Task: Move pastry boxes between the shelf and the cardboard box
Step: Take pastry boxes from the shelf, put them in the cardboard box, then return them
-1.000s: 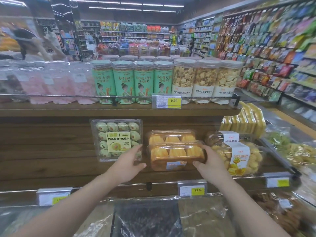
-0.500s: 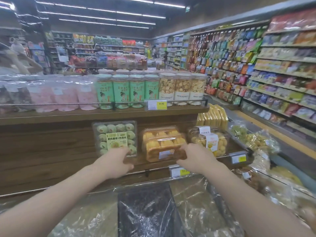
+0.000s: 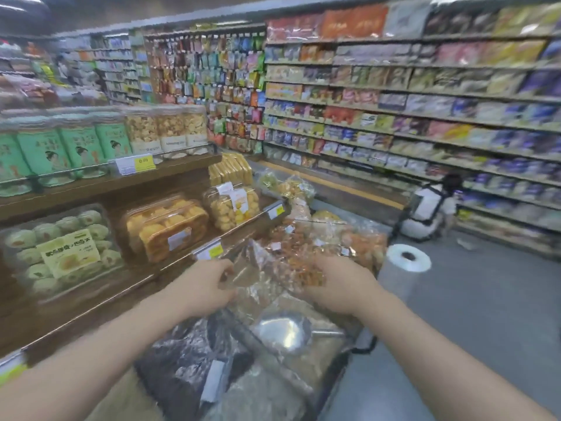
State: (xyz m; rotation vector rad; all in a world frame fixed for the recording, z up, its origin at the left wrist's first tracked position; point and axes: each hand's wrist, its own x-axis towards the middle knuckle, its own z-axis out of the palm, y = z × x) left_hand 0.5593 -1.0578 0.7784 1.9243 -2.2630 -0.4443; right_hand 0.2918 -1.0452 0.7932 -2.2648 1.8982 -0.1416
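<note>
Blurred by motion throughout. On the dark wooden shelf (image 3: pixel 100 192) at left, two stacked clear plastic pastry boxes (image 3: pixel 167 227) of golden-orange rounded pastries, glossy lids, a small white label on the front; resting on the board, apart from both hands. Just left of them, a flat clear tray of pale green round cakes (image 3: pixel 65 247) with a yellow-green card label. To the right, a clear tub of small yellow puffs (image 3: pixel 232 205), white tag on top. On the upper board, tall cylindrical jars (image 3: pixel 73 145) with mint-green wrappers, beside clear ones of beige snacks. Left hand (image 3: pixel 202 287) in the near middle, fingers loosely curled, holding nothing, in front of the shelf's edge. Right hand (image 3: pixel 337 284) near it, fingers bent down over crinkled transparent film (image 3: pixel 273 287) covering bulk bins; contact with the film impossible to tell. Under the film, a shiny metal scoop (image 3: pixel 285 329). Further right, a white roll of thin plastic bags (image 3: pixel 405 265). Across the grey aisle, long shelves of colourful packets (image 3: pixel 425 117).
</note>
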